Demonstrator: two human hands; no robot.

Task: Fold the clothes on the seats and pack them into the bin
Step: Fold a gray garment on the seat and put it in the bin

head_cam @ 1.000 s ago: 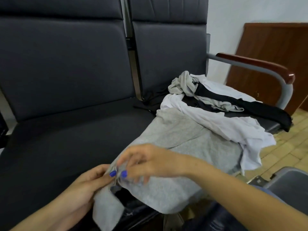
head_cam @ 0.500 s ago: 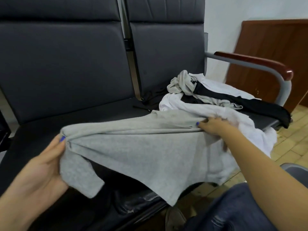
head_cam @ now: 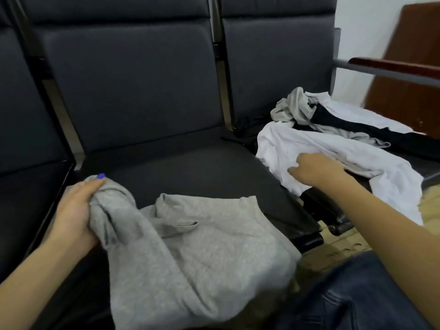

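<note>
Grey garment bunched in left hand fingers; right hand fingers pinch white garment.

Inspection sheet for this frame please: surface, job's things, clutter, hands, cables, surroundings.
Surface: dark padded seats in a row.
Job's things: grey top lies unfolded on the middle seat, hanging over its front edge; pile of clothes on the right seat, with a white garment, a black garment and a light grey garment. Bin not in view.
Clutter: nothing seen.
Hands: left hand grips a bunched end of the grey top; right hand rests on the white garment, its grip hidden.
Cables: nothing seen.
Surroundings: armrest, wooden panel, white wall, tiled floor.
</note>
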